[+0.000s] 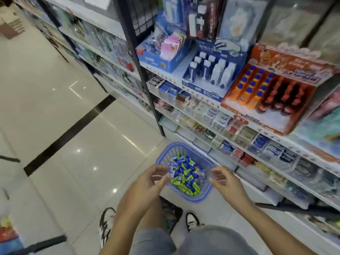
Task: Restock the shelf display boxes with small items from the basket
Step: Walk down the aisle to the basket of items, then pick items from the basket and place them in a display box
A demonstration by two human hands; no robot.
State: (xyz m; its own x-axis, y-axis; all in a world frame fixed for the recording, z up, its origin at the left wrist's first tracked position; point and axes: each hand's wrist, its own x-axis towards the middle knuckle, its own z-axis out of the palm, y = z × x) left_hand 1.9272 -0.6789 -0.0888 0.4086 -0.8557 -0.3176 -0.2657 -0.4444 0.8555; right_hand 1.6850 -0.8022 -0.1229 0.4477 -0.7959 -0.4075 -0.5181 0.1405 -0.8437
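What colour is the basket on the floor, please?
The basket is periwinkle blue, shown in the head view.

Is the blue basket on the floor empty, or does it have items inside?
Not empty. The basket holds a heap of small blue and green items, covering most of its bottom.

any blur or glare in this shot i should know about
Head view: motion blur smears the far shelves, the left hand and right hand; bright glare spots on the glossy floor; wide-angle lens skews the shelf edges; items in the basket stay readable.
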